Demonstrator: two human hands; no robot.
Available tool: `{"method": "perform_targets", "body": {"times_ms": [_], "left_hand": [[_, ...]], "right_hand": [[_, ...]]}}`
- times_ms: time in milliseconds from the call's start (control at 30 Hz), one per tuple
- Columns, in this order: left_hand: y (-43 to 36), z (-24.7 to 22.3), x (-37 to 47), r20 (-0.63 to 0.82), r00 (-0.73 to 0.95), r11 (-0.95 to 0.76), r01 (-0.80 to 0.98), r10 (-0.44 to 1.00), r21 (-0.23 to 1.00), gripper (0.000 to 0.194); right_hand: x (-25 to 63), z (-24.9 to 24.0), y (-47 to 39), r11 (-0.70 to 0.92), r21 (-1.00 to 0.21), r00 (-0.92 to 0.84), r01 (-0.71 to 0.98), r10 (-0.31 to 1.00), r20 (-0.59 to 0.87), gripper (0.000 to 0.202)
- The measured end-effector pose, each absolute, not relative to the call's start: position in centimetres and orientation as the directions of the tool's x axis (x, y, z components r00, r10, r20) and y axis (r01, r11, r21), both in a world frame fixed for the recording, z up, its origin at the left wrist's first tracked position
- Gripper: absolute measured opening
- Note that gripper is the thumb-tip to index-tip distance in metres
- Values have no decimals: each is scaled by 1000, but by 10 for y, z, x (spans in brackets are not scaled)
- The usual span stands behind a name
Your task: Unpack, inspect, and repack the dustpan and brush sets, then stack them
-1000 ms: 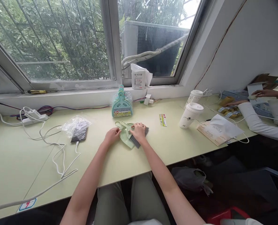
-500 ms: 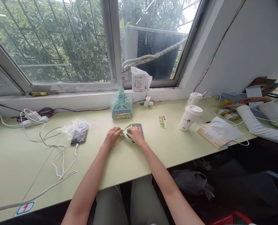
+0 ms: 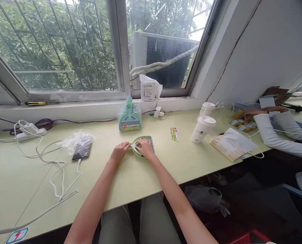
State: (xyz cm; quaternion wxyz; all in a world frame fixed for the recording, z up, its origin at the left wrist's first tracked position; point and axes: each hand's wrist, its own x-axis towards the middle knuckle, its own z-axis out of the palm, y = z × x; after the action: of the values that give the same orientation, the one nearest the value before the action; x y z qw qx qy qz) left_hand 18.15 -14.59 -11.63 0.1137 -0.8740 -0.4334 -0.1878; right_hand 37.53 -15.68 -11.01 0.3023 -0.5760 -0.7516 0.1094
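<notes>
A small green dustpan and brush set (image 3: 138,154) lies on the table in front of me, its handle pointing left and its grey bristles at the right end. My left hand (image 3: 119,151) is closed around the handle end. My right hand (image 3: 145,148) rests over the middle of the set with fingers bent onto it; part of the set is hidden beneath. Behind it, a stack of similar teal dustpan and brush sets (image 3: 129,117) stands upright in clear plastic. A yellow-green printed label (image 3: 174,134) lies flat to the right.
White lidded cups (image 3: 203,128) and a tissue pack (image 3: 230,144) stand to the right. Another person's sleeved arms (image 3: 270,132) rest farther right. At left lie a phone (image 3: 81,150) under crumpled plastic, white cables and a power strip (image 3: 31,134). A screwdriver (image 3: 35,103) is on the sill.
The view has shifted slightly, so the scene sits a little left of before. My right-hand fingers have moved slightly on the set; my left hand stays at the handle.
</notes>
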Motion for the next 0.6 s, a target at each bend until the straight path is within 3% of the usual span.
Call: {"method": "perform_targets", "body": {"times_ms": [167,367,600], "left_hand": [[-149,-111,184,409,656,-706,707,634,-39,50],[-151,-110,189,385,588,-660,748,712,78,47],[-152,-106,192,363,573,-645,755,735,116,51]], "right_hand": [[376,-112,-155,323,-490,-156,810,923,351,7],[377,-111,-154,329,-495,-171,804,925,338,6],[378,-113,-152,323,-445,-183,835,926,329,8]]}}
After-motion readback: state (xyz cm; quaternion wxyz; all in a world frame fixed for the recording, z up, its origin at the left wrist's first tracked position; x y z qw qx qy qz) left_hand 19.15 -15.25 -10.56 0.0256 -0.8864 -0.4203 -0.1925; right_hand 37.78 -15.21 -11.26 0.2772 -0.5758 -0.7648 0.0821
